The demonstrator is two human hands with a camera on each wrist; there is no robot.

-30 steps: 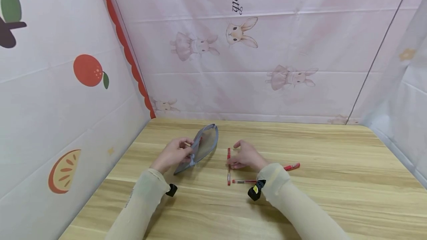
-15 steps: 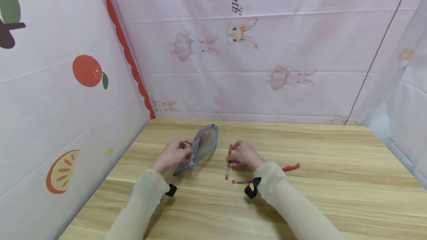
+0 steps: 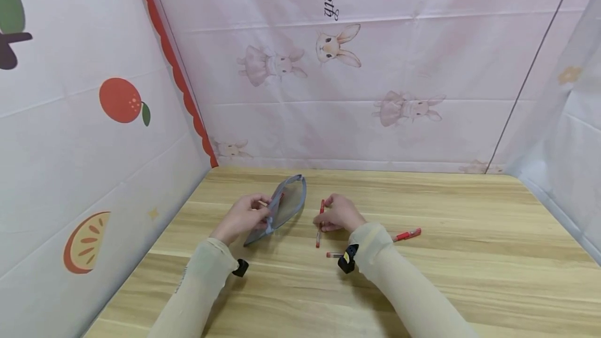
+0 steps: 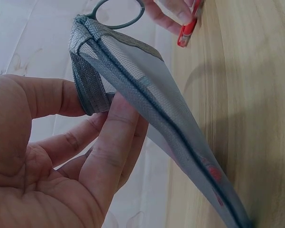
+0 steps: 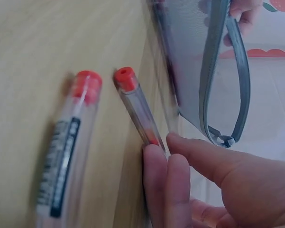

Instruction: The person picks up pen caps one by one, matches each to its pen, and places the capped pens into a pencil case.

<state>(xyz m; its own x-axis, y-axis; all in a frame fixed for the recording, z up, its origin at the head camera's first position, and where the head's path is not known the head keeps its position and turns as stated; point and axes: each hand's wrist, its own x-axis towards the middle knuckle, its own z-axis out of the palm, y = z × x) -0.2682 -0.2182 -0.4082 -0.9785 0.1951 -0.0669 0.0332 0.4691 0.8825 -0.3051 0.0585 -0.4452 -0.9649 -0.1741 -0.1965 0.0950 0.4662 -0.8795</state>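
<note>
My left hand pinches the edge of a grey mesh zipper pouch, its mouth held apart and facing right. Something red shows through the mesh in the left wrist view. To the right of the pouch, my right hand grips a red pen between fingers and thumb. That pen's clear barrel and red end point out past the fingers in the right wrist view. A second red pen lies on the table beside it, partly hidden by the right wrist in the head view.
A third red pen lies on the wooden table, right of the right sleeve. Printed cloth walls enclose the table's back and sides. A small black camera is strapped on the right wrist, another on the left.
My right hand has closed its fingers on the pen and shifted it slightly left and toward the back, tilting it a little. The left hand and pouch have stayed in place.
</note>
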